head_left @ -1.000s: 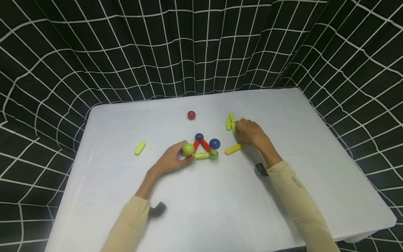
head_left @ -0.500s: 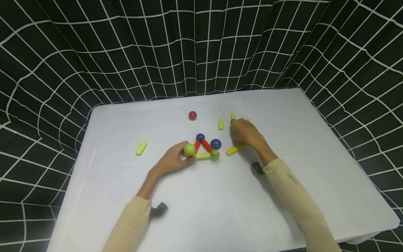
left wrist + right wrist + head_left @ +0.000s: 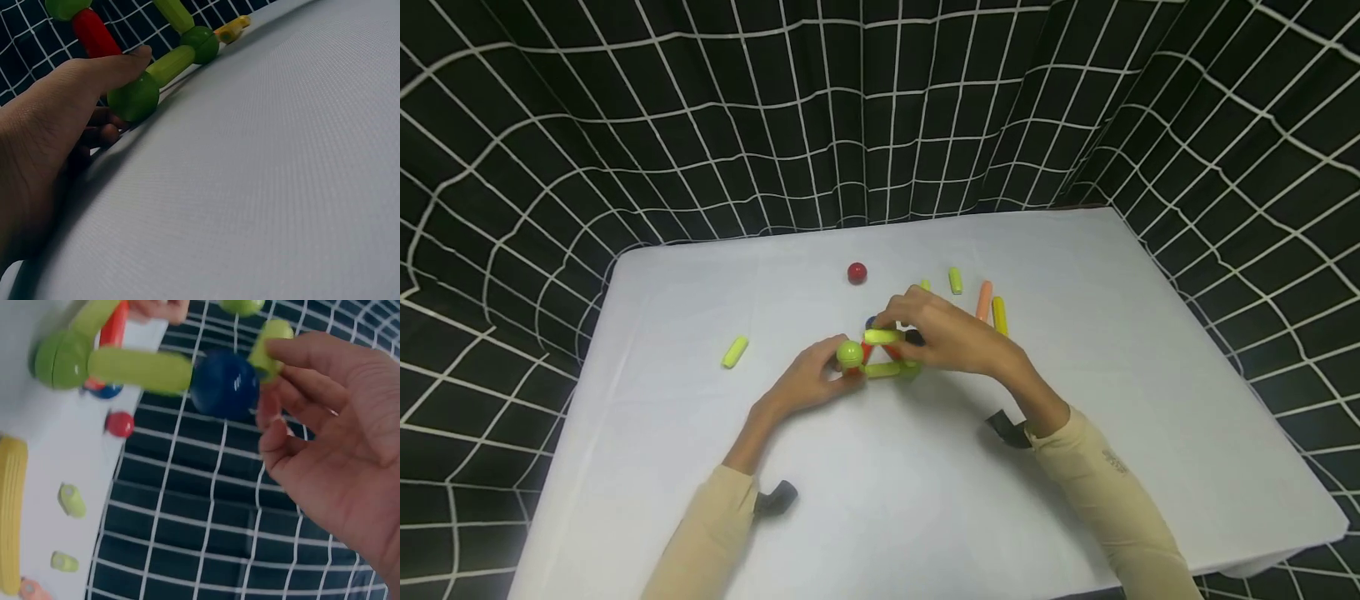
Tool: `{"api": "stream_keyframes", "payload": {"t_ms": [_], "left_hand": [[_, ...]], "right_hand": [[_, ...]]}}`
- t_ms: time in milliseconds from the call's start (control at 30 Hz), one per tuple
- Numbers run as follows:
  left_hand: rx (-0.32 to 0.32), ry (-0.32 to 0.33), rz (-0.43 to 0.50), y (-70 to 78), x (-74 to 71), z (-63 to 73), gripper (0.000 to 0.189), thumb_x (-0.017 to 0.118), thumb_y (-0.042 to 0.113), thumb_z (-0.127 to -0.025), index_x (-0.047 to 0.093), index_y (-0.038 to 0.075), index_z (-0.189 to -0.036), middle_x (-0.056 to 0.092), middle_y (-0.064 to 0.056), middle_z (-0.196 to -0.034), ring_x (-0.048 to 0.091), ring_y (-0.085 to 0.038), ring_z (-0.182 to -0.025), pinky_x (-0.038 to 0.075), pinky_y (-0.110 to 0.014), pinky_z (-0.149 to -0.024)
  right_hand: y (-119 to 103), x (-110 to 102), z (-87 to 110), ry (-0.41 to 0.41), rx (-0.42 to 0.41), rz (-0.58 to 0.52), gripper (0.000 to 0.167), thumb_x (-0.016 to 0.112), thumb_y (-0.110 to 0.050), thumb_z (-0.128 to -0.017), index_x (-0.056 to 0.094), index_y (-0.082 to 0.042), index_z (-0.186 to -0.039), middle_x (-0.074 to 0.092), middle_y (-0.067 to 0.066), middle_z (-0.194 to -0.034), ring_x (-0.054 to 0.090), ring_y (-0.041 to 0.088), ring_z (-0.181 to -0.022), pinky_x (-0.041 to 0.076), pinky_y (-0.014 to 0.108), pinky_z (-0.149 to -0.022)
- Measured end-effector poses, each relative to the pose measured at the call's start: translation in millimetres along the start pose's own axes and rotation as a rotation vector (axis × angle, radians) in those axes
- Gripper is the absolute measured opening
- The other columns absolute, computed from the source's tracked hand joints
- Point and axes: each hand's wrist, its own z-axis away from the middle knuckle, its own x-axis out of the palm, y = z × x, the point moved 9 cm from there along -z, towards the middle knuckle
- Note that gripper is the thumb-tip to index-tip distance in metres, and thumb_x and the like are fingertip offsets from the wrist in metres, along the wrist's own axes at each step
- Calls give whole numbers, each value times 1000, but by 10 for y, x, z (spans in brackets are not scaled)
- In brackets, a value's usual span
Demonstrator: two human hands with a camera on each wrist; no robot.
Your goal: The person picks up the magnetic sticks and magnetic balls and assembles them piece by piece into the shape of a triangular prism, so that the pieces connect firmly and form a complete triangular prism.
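A frame of rods and balls stands on the table in front of me. My left hand (image 3: 808, 375) grips its lower left green ball (image 3: 133, 100), the thumb lying across it. A red rod (image 3: 95, 32) rises from that ball to an upper green ball (image 3: 849, 354). A lime rod (image 3: 170, 66) runs along the bottom to another green ball (image 3: 201, 44). In the right wrist view, an upright lime rod (image 3: 140, 369) carries a blue ball (image 3: 225, 384). My right hand (image 3: 951, 333) pinches a loose lime rod (image 3: 882, 337) between thumb and fingers, beside that blue ball and above the frame.
Behind the frame lies a red ball (image 3: 857, 272). Lime rod (image 3: 955, 280), peach rod (image 3: 984, 300) and yellow rod (image 3: 999, 315) lie at the back right of the white table (image 3: 865, 500). One more lime rod (image 3: 734, 352) is on the left.
My right hand has picked a lime rod from the group at the right and carried it left over the frame. Another lime rod there has shifted left. My left hand keeps its place.
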Motion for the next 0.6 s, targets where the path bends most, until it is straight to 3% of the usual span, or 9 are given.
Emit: {"api": "stream_keyframes", "payload": {"t_ms": [133,300,433,600], "left_hand": [[6,10,-10,16,-9,6,27,78,32,-94,64,21,-114,67,3,-103,58,-14,-95,50,-35,-89],[-30,16,-14,30,-21,25,35,78,33,-93,65,16,-121,71,-1,-112,64,-16,-104,53,-42,-99],[23,14,-27,61,-6,14,30,75,31,-96,65,16,-120,70,1,-106,62,-15,-98,53,-38,-93],[73,26,-166,120,34,13,28,70,31,-100,63,15,-121,68,-1,-106,61,-16,-96,52,-41,-95]], "right_hand": [[-107,133,-27,-34,-55,69,27,75,-3,-91,77,-10,-117,74,-1,-108,57,20,-98,49,29,-85],[-107,186,-35,-18,-71,140,28,76,-3,-91,77,-10,-118,72,1,-107,54,17,-94,49,28,-82],[-107,205,-48,-6,-75,187,26,76,-3,-91,76,-8,-116,70,2,-103,53,19,-94,49,29,-83],[-126,208,-44,11,-82,237,25,75,-2,-90,76,-8,-114,68,2,-99,51,20,-92,46,31,-84]]}}
